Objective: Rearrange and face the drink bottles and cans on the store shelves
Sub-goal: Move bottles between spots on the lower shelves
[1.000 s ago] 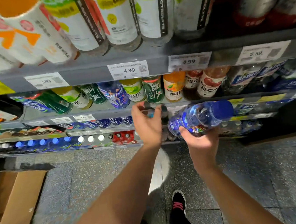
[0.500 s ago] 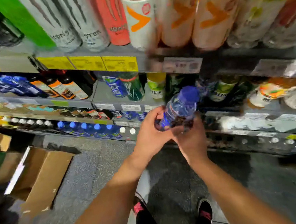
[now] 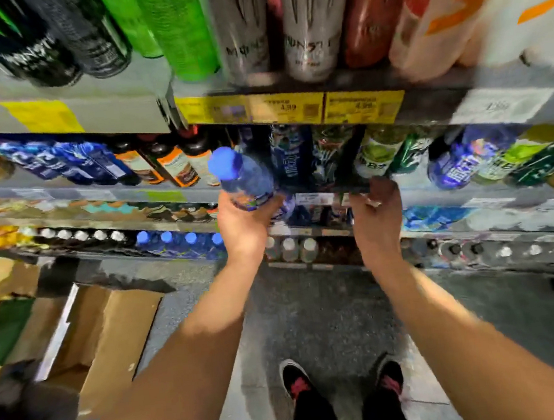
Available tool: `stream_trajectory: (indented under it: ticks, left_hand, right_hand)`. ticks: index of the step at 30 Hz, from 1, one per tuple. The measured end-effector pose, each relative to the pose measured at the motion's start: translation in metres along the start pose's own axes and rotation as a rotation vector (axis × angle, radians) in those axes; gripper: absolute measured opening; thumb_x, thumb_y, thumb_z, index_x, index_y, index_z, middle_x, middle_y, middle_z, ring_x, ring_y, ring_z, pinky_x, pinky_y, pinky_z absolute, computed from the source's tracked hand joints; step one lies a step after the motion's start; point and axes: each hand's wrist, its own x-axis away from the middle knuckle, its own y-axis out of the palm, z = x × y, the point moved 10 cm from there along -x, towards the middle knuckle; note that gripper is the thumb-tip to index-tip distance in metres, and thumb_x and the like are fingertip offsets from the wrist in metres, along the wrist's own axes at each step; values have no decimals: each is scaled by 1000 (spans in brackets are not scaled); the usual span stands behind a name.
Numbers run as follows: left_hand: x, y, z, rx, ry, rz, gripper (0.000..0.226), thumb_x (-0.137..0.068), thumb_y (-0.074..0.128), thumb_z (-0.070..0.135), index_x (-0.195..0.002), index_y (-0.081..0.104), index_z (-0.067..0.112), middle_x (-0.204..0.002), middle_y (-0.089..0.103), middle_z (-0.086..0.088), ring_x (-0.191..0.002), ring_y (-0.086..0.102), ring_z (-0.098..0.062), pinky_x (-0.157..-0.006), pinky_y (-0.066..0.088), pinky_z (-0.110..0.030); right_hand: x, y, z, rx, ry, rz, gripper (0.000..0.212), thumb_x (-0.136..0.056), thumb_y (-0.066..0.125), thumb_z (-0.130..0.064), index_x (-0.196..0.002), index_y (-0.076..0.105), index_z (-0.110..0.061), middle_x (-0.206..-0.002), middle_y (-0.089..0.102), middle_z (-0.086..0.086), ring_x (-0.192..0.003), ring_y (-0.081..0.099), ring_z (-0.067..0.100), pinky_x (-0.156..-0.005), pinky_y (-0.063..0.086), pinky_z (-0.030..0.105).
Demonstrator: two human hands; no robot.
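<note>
**Q.** What does the head view record, and what has just changed?

**A.** The blue-capped bottle point(image 3: 245, 180) has passed from the right hand to the left hand point(image 3: 244, 221). A second ago the right hand carried it on its side; half a second ago both hands met around it. Now the left hand alone grips its lower body, fingers curled about the label, cap tilted up and leftward, in front of the second shelf point(image 3: 438, 193) and not yet resting on it.

**Q.** And the right hand?

**A.** The right hand point(image 3: 376, 211) has let go and reaches to the lip of that shelf, near the dark bottles point(image 3: 326, 156) standing there. Its fingers appear bent at the edge, but motion blur hides whether they pinch anything, so that cannot be told.

**Q.** What does the transfer mean for the task?

**A.** Judged from the frame, the free hand is likely to clear or straighten a slot while the other keeps the bottle ready. Matching blue-labelled bottles point(image 3: 455, 163) stand further right on the same shelf, a plausible home. The view has also swung leftward, bringing the energy-drink cans point(image 3: 308, 35) and yellow price tags point(image 3: 292, 107) overhead. Placement is still to do.
</note>
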Motion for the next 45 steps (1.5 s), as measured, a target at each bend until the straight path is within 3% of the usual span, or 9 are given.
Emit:
stream_trajectory:
  ticks: [3, 7, 9, 15, 23, 32, 37, 41, 45]
  left_hand:
    - [-21, 3, 6, 24, 12, 13, 71, -62, 95, 18, -124, 61, 8, -110, 72, -1, -93, 69, -8, -86, 56, -23]
    - [-38, 8, 17, 107, 75, 23, 78, -65, 92, 7, -126, 45, 18, -112, 65, 5, -97, 65, 4, -89, 52, -21]
    - [-46, 8, 20, 118, 113, 33, 78, -66, 91, 5, -127, 44, 18, -113, 64, 4, -99, 65, 0, -90, 52, -23]
    - [-72, 17, 20, 54, 184, 41, 61, -67, 89, -2, -113, 49, -2, -92, 58, 4, -74, 56, 14, -75, 46, -12]
    - [-93, 27, 13, -82, 189, 6, 62, -67, 92, 17, -117, 57, 4, -96, 63, 8, -76, 58, 14, -78, 55, -23]
    - [-87, 26, -6, -30, 75, 11, 64, -72, 89, 8, -125, 52, 7, -89, 53, 15, -74, 53, 11, -78, 47, -14]
    - [-48, 19, -14, -4, 43, 33, 55, -80, 84, 16, -123, 54, 0, -90, 52, 2, -78, 50, -9, -70, 47, -14]
    - [-10, 25, -6, -73, 44, 54, 28, -84, 81, 28, -91, 58, 13, -69, 50, -1, -53, 42, -1, -56, 35, -13]
    - [27, 58, 4, -57, 48, -66, 24, -85, 80, 30, -73, 61, 21, -59, 51, 7, -50, 43, -1, -55, 35, -17]
  right_hand:
    - [-21, -12, 0, 33, -70, 103, 51, -78, 60, -34, -116, 51, -1, -109, 60, 16, -99, 58, 26, -87, 49, 39]
    - [-44, -11, -11, 1, -159, 159, 64, -83, 66, 4, -139, 34, -1, -142, 45, 22, -125, 48, 23, -109, 41, 29]
    - [-53, -6, -8, -68, -142, 145, 72, -81, 71, -6, -140, 32, 4, -144, 42, 25, -134, 43, 33, -118, 31, 39]
    - [-82, 2, 24, -116, -117, 229, 86, -71, 83, -31, -138, 43, 6, -133, 55, 24, -125, 53, 39, -105, 41, 58]
    - [-88, 8, 26, -43, -5, 227, 81, -73, 83, -27, -141, 43, -7, -128, 55, -8, -109, 55, 11, -93, 40, 9]
    - [-91, 19, 21, 100, 31, 176, 75, -62, 76, -35, -128, 48, -11, -120, 63, 6, -106, 61, 26, -90, 52, 38]
    - [-83, 7, 32, 45, 38, 122, 74, -72, 84, -19, -136, 47, -10, -114, 62, -2, -100, 59, 15, -77, 38, 9]
    - [-73, -11, 39, -80, 37, 122, 66, -73, 83, -2, -131, 49, -1, -110, 64, 3, -87, 60, -13, -80, 43, 5]
    - [-59, -44, 31, -85, 26, 183, 53, -67, 88, -16, -109, 55, -18, -98, 66, -5, -82, 55, -4, -78, 37, -1]
